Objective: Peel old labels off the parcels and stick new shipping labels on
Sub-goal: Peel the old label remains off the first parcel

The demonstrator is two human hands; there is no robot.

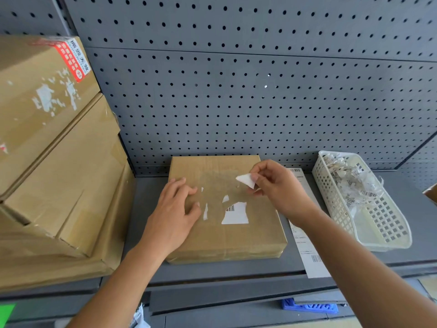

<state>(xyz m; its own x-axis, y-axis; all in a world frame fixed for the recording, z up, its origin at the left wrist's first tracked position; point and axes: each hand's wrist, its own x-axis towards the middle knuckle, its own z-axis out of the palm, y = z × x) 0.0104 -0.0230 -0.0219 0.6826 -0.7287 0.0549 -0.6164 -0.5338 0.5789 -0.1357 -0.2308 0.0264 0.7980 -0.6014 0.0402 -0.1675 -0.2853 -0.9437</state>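
Observation:
A flat brown cardboard parcel (236,235) lies on the grey shelf in the middle. A torn remnant of its old white label (235,214) with a barcode still sticks to its top, beside a few small white scraps. My left hand (176,209) rests on the parcel's left part with its fingers bent. My right hand (276,185) hovers above the parcel's right side and pinches a torn white label piece (246,180). A long sheet of new shipping labels (309,252) lies on the shelf to the right of the parcel, partly under my right forearm.
A white plastic basket (383,223) holding several torn label scraps stands at the right. Stacked cardboard boxes (61,162) fill the left side. A grey pegboard wall (236,91) rises behind. The grey shelf (212,271) ends at a front edge near me.

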